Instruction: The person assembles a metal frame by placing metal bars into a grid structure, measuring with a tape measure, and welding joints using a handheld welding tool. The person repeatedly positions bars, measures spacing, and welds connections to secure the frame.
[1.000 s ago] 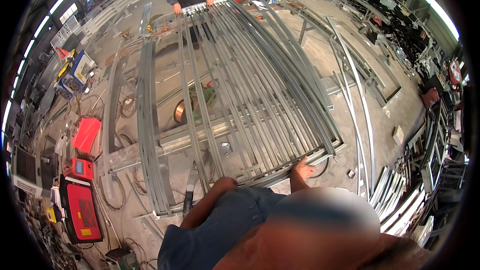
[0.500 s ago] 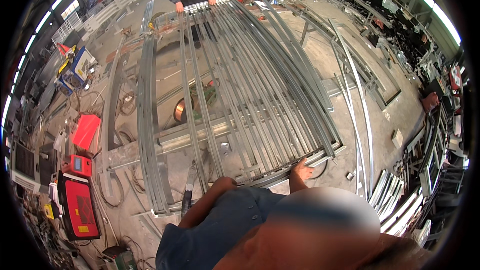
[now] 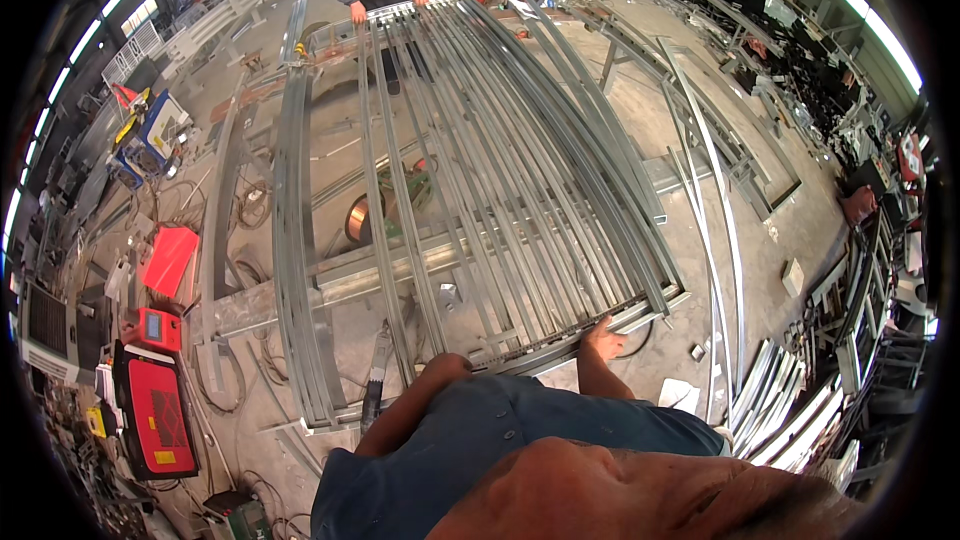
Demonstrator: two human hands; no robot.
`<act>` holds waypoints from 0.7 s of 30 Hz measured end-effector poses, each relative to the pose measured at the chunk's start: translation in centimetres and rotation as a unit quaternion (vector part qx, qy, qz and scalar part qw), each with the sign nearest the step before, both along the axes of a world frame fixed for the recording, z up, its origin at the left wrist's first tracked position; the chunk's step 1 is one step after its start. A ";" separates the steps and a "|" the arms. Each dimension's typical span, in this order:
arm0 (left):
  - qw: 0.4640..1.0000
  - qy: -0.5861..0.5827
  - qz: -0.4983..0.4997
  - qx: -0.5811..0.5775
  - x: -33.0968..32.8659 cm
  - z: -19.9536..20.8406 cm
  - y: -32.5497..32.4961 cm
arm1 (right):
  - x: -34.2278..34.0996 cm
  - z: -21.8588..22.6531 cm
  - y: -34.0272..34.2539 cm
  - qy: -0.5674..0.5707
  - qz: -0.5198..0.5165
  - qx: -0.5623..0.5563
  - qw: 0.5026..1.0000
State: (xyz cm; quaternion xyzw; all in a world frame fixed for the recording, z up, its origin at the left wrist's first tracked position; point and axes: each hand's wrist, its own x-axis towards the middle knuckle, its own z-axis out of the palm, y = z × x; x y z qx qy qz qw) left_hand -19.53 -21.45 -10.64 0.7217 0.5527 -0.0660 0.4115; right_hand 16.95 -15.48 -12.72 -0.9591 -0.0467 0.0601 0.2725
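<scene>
Messy shop floor (image 3: 765, 270) all around the grip, left hand (image 3: 452, 366) and right hand (image 3: 602, 344) spaced along this slatted metal frame (image 3: 530, 180), probably for balance, can't tell how closed either is.

The slatted frame (image 3: 535, 185) is bare grey metal, smooth, with a satin sheen along its bars. Beneath it, the crossbeam (image 3: 420, 257) is duller, blotchy metal, and the wire spool (image 3: 357, 219) gleams copper. Right of the frame, the thin strips (image 3: 727, 210) shine pale over matt, dusty floor (image 3: 755, 285). At the frame's near end, the blue garment (image 3: 440, 455) is matt, creased cloth; far left of it, the red case (image 3: 160, 415) looks smooth.
</scene>
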 end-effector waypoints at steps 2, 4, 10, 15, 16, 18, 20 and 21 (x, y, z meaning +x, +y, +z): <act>1.000 0.000 0.001 0.000 0.0 -0.2 0.0 | 0.0 -0.1 0.0 0.002 -0.002 -0.002 1.000; 1.000 -0.003 0.004 0.001 -0.2 -0.4 -0.1 | -0.2 -0.1 0.1 0.003 -0.004 -0.004 1.000; 1.000 0.000 -0.004 -0.010 0.3 0.8 0.1 | 0.1 -0.3 0.0 -0.004 -0.006 -0.005 1.000; 1.000 -0.011 0.004 -0.005 0.1 0.9 0.0 | 0.1 -0.3 0.1 -0.005 -0.006 -0.007 1.000; 1.000 -0.014 0.004 -0.002 0.1 0.8 0.0 | 0.2 -0.2 0.1 -0.003 -0.005 -0.007 1.000; 1.000 -0.007 0.001 0.001 -0.2 0.3 -0.1 | -0.2 0.2 0.1 0.004 -0.001 -0.008 1.000; 1.000 -0.003 -0.002 -0.001 -0.3 0.1 0.0 | -0.3 0.5 0.0 0.009 0.000 -0.011 1.000; 1.000 -0.004 -0.004 -0.004 -0.1 0.2 0.1 | -0.2 0.5 0.0 0.010 -0.002 -0.012 1.000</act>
